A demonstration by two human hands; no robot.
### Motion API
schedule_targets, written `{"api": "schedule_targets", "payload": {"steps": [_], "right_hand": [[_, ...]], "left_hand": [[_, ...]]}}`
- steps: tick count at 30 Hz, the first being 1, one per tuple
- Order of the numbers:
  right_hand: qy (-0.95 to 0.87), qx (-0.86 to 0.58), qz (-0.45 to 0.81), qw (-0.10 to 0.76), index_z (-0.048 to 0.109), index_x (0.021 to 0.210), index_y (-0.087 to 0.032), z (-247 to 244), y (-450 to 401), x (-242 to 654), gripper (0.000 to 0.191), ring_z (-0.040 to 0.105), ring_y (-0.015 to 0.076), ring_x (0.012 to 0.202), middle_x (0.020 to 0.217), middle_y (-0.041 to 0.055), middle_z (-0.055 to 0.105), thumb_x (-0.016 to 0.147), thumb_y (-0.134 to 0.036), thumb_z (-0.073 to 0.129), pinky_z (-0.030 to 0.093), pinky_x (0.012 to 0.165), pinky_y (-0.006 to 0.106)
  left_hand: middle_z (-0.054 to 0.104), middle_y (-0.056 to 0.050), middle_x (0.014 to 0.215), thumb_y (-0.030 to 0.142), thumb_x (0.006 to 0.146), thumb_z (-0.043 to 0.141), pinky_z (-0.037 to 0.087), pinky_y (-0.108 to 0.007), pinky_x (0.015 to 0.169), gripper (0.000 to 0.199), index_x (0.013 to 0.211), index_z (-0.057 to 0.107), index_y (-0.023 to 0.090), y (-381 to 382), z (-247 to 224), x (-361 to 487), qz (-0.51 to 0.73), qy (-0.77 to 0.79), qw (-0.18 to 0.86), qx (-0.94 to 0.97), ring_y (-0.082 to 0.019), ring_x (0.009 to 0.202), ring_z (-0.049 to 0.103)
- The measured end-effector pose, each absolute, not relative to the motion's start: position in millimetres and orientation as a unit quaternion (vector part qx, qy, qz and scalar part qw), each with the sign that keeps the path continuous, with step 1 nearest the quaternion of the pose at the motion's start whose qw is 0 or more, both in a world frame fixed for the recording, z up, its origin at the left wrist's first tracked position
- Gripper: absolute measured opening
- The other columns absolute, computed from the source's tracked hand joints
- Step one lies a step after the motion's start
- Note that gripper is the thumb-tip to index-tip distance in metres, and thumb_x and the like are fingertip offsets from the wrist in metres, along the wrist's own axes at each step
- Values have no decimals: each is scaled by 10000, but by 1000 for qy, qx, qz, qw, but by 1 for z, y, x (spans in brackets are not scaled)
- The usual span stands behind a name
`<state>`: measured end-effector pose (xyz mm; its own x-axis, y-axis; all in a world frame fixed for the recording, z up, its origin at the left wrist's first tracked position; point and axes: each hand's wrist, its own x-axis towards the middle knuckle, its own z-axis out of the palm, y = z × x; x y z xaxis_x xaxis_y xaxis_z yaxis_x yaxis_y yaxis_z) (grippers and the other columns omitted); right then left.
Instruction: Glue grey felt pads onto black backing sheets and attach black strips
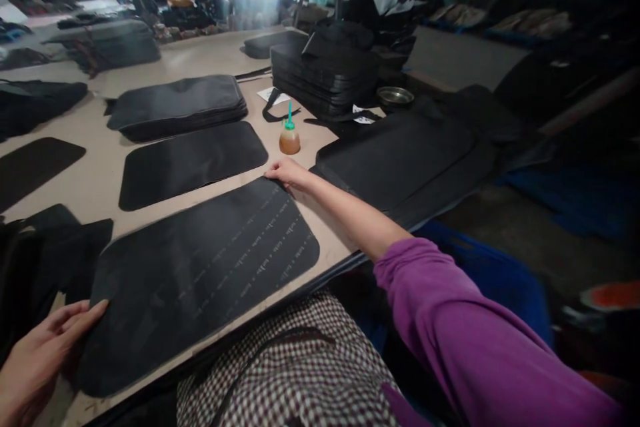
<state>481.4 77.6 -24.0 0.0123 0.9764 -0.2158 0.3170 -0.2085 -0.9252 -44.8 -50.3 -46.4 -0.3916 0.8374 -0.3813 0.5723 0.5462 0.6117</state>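
The left hand [55, 347] pinches the left edge of a black rounded-corner panel [200, 267] between thumb and fingers; the right hand [289, 172], fingertips drawn together, grips its far edge. The panel lies at the near side of the beige surface [200, 50]. Just beyond the right hand stands a green-spouted bottle [289, 141] of amber liquid.

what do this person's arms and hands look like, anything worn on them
The right hand and left hand are both bare, with no gloves and no rings or bracelets to be seen. The right arm wears a plain purple sleeve, bunched in folds near the elbow, leaving the forearm uncovered. The left sleeve is out of view.
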Motion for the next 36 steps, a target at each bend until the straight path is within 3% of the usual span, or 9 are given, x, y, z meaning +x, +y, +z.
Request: {"api": "schedule_targets", "payload": {"steps": [6,12,16,18,21,25,30,33,36], "right_hand": [[-509,-623,473,360,620,704,-143,-23,76,480,171,406,78,513,501,-59,478,797,-191,756,320,516,215],[-510,-579,511,379,648,791,-149,-12,31,481,296,485,117,504,578,-11,562,864,-424,729,417,494,245],[-498,-497,603,376,679,1143,-172,-25,-28,488,401,715,257,936,1048,101,740,837,-419,761,601,791,354],[-484,-479,620,390,602,1347,-227,-33,-51,490,580,658,298,1182,1258,109,698,820,-373,797,576,966,407],[-488,-483,599,413,526,1458,-244,-34,-68,489,721,565,320,1331,1401,121,626,811,-364,822,502,1101,443],[-491,-474,579,446,535,1452,-254,-10,-55,485,706,549,317,1353,1460,104,587,821,-399,818,470,1147,438],[-476,-476,560,482,583,1371,-268,21,13,486,728,622,314,1270,1374,88,657,721,-403,883,519,1099,428],[-472,-477,557,490,605,1309,-233,23,77,485,748,701,319,1122,1279,109,708,647,-384,918,603,959,422],[-481,-472,558,485,604,1298,-227,8,146,485,763,738,324,988,1232,131,725,614,-348,921,635,815,416]], "left_hand": [[749,153,759,680,417,877,520,-223,572,502,794,721,387,-53,-28,-24,291,790,355,407,-168,767,689],[781,9,873,614,451,923,594,-282,669,641,945,726,257,-62,-20,-18,291,770,438,361,-231,825,735],[716,-36,788,689,575,853,557,-276,656,631,892,675,173,-67,-19,-14,262,727,442,456,-227,764,693],[661,-2,734,735,638,783,519,-256,640,615,885,658,185,-67,-14,-13,248,715,377,535,-205,731,654],[664,13,797,710,740,723,492,-235,705,553,971,660,212,-61,-1,-10,230,704,285,609,-186,784,639],[699,2,878,639,804,720,499,-233,742,468,1003,659,220,-41,20,-3,266,680,320,604,-199,865,665],[753,-33,898,595,725,812,544,-280,679,509,1008,656,202,25,35,13,362,637,458,503,-217,788,707],[727,-41,746,599,656,840,531,-294,599,527,885,626,175,82,41,27,405,625,417,521,-204,632,684],[711,-65,711,586,712,790,542,-318,633,474,823,604,163,134,50,44,401,634,348,562,-205,632,684]]}}
